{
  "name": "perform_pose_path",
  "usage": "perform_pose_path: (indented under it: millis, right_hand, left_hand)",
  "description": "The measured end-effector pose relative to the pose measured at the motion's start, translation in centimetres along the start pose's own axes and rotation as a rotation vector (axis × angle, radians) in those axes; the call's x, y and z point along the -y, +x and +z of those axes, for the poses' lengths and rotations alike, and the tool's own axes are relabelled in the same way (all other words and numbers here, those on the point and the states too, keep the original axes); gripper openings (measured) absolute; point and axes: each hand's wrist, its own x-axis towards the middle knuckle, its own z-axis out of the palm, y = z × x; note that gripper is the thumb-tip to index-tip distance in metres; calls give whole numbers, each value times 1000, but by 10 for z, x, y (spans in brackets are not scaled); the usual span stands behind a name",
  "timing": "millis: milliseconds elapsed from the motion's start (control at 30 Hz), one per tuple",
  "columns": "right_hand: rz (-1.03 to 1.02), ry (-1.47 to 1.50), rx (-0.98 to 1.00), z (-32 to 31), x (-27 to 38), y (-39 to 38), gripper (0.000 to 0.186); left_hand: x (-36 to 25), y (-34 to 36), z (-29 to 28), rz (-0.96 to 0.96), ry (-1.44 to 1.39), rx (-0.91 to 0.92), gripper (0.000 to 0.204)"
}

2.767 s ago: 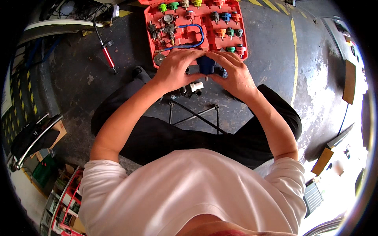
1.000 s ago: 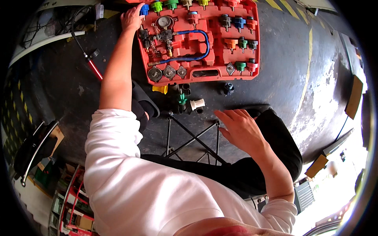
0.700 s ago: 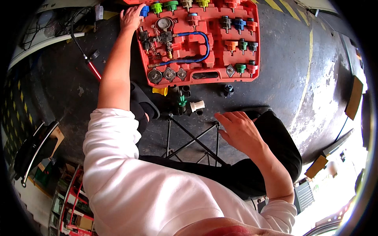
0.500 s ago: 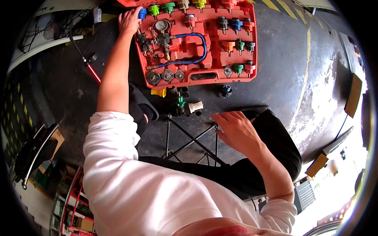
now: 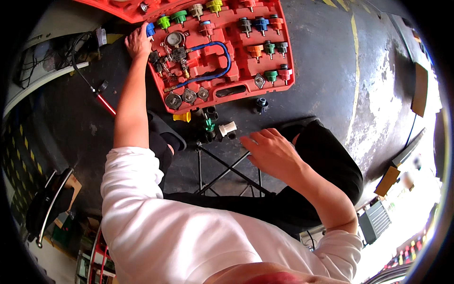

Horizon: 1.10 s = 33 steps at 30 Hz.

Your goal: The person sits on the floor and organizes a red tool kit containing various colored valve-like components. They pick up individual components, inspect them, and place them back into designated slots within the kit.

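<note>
My left hand [image 5: 138,43] is at the far left corner of an open red tool case [image 5: 258,93], its fingers around a blue radiator cap adapter [image 5: 150,30]. My right hand [image 5: 273,150] hovers over the floor near my right knee, fingers stretched out, with nothing seen in it. Just left of it lie a white adapter [image 5: 228,128] and a green adapter [image 5: 209,125] among black ones. The case holds a pressure gauge [image 5: 174,39], a blue hose [image 5: 229,59], metal caps [image 5: 189,96] and several coloured adapters, including a light green one [image 5: 163,22].
A yellow adapter [image 5: 182,117] and a dark blue-black adapter [image 5: 261,105] lie on the floor before the case. Crossed black metal legs [image 5: 230,169] stand between my knees. A red pump-like tool [image 5: 106,104] with a hose lies left of my arm.
My view has shifted, so the case appears farther left and tilted, with more of its lid showing. My left hand stays at the blue adapter; my right hand remains outstretched near the loose adapters.
</note>
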Motion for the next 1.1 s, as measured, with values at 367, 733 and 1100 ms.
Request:
perform_pose_path:
  millis: [367,733,1100]
  right_hand:
    - [23,-52,91,-21,4,-11,38]
    - [73,-96,40,-12,2,-40,35]
    - [83,-79,-47,-21,-3,-48,14]
  left_hand:
    - [-164,-90,-65,215,-562,-120,68]
    - [-249,60,-20,225,-350,-129,61]
    - [-288,64,-13,381,-177,-175,65]
